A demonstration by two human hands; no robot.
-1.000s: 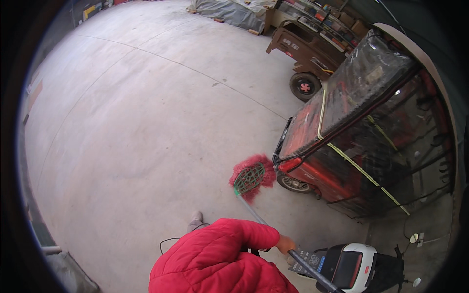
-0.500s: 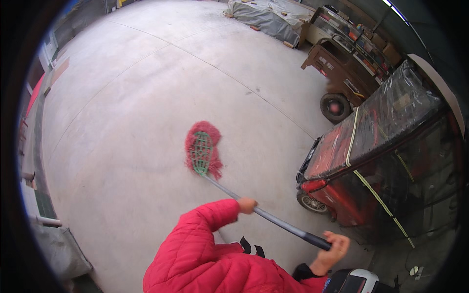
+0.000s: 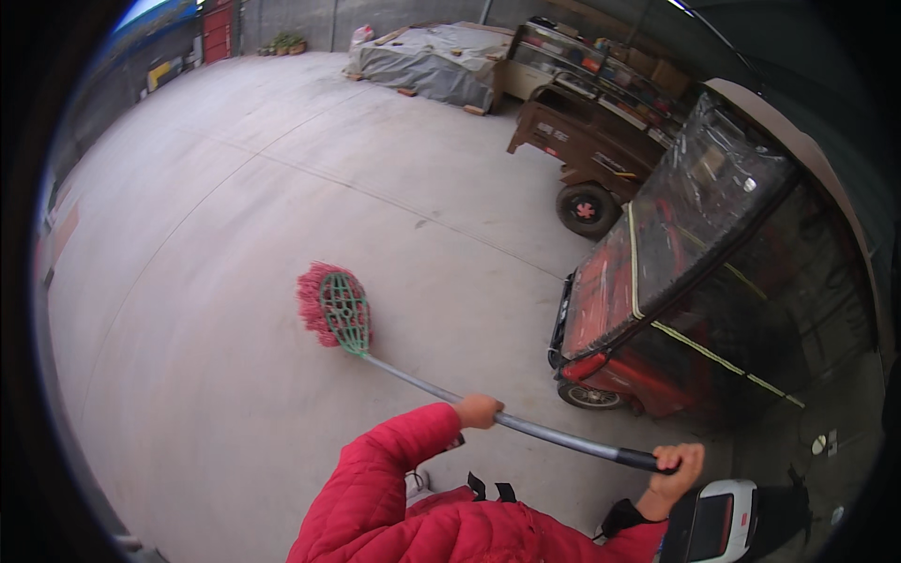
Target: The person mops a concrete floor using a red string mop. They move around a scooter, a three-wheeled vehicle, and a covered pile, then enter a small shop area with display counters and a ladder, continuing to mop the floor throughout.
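Observation:
A mop [image 3: 345,314] with red strands and a green lattice frame lies on the grey concrete floor, ahead of me and to the left. From its head a grey metal pole slants back toward my right side, ending in a black grip. My left hand [image 3: 480,411] is closed around the middle of that pole, below the red padded sleeve's cuff. At the pole's end, my right hand [image 3: 680,469] wraps its fingers over the black grip. The strands touch the floor and spread out mostly on the left of the frame.
A red covered three-wheeler [image 3: 610,371] with clear plastic sheeting stands close on my right, beyond it a brown cargo trike [image 3: 587,141]. A grey tarp-covered pile [image 3: 427,70] is at the back wall. A white-and-black vehicle part [image 3: 727,516] sits beside my right arm.
The mop head has shifted left relative to the parked vehicles. My right hand's fingers, partly lifted before, now curl over the grip. The view has tilted, showing more of the back wall.

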